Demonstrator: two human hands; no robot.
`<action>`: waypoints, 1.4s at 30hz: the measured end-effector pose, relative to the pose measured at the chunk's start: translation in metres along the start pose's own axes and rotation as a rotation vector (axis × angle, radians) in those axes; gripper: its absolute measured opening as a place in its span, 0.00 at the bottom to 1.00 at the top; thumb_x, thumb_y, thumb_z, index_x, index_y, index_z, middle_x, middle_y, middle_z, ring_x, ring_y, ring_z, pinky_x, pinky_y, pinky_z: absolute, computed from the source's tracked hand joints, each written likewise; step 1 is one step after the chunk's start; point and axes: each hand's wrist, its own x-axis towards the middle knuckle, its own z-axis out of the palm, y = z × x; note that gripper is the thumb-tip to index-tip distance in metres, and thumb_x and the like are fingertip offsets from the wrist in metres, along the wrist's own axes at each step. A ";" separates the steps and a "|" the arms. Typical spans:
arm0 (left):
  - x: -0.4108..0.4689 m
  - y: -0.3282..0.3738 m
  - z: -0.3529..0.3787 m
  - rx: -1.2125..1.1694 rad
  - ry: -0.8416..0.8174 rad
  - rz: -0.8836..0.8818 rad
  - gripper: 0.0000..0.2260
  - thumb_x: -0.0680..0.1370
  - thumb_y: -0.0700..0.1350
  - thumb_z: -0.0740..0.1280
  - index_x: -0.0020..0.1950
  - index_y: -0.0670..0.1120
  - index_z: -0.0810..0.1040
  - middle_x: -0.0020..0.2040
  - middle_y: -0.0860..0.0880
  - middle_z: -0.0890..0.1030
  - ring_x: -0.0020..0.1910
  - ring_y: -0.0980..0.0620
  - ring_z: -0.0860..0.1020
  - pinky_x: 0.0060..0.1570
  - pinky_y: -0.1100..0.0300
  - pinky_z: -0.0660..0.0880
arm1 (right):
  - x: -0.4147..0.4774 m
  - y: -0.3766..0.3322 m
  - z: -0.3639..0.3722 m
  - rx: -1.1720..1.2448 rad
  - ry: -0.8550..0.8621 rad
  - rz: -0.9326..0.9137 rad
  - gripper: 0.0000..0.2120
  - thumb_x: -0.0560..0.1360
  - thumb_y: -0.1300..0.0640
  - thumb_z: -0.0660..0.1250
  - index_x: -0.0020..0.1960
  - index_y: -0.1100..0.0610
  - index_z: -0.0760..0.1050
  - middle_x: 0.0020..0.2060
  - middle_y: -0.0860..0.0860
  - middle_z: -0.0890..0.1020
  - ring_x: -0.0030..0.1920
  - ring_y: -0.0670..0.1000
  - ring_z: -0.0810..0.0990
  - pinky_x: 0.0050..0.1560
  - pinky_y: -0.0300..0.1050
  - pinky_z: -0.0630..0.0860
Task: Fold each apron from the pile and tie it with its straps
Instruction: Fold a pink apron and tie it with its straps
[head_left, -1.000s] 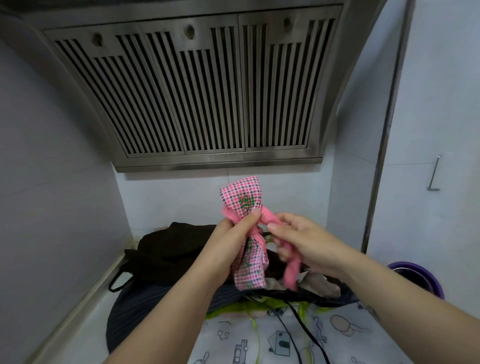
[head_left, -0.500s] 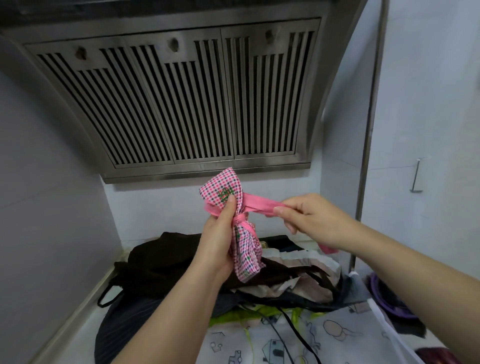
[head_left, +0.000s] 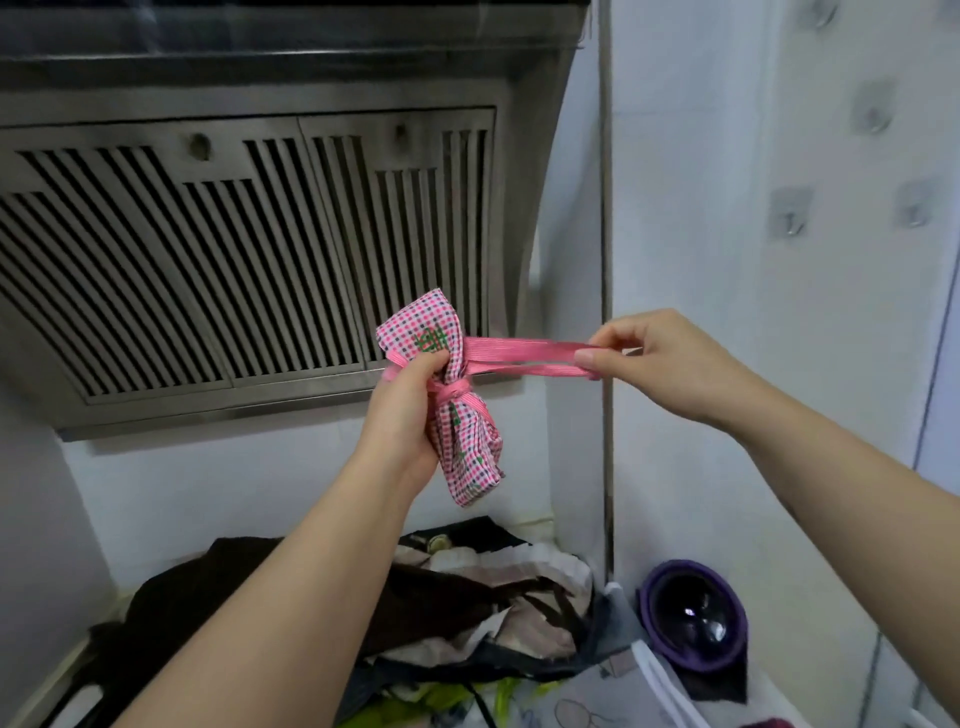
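Observation:
A folded pink checked apron (head_left: 467, 447) hangs upright in the air before the range hood, cinched at its middle by its pink strap. My left hand (head_left: 408, 405) grips the bundle at the cinched waist, thumb over the wrap. My right hand (head_left: 644, 358) pinches the pink strap (head_left: 524, 356) to the right, holding a doubled length stretched taut and level from the bundle. Below on the counter lies the pile of aprons (head_left: 467, 613): dark brown, striped beige and a white printed one.
A steel range hood (head_left: 249, 249) fills the upper left. A steel pipe (head_left: 605, 312) runs down the wall corner. A purple bowl-like vessel (head_left: 693, 618) stands at the right of the pile. Wall hooks (head_left: 789, 213) hang on the right wall.
My right hand has drawn the pink strap farther right and level, tightening it. Both hands and the bundle have risen relative to the pile, and my view has tilted and swung.

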 end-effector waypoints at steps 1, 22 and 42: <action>0.005 -0.005 0.013 0.004 -0.027 0.015 0.04 0.78 0.37 0.61 0.51 0.43 0.74 0.36 0.47 0.77 0.27 0.53 0.76 0.28 0.62 0.76 | 0.003 0.011 -0.011 -0.023 0.061 0.025 0.13 0.75 0.49 0.67 0.37 0.56 0.79 0.26 0.45 0.74 0.25 0.41 0.70 0.28 0.31 0.63; 0.068 -0.078 0.198 0.393 -0.390 0.171 0.21 0.78 0.35 0.65 0.64 0.55 0.66 0.55 0.46 0.79 0.45 0.49 0.83 0.48 0.48 0.80 | 0.064 0.158 -0.178 0.774 0.588 0.343 0.10 0.76 0.64 0.64 0.37 0.56 0.68 0.29 0.51 0.70 0.24 0.45 0.72 0.23 0.34 0.66; 0.121 -0.179 0.235 0.942 -0.470 0.068 0.12 0.74 0.40 0.68 0.55 0.47 0.71 0.42 0.49 0.79 0.46 0.48 0.81 0.53 0.47 0.79 | 0.125 0.184 -0.212 -0.164 0.373 0.161 0.08 0.68 0.65 0.72 0.35 0.54 0.77 0.32 0.47 0.79 0.34 0.45 0.77 0.36 0.33 0.71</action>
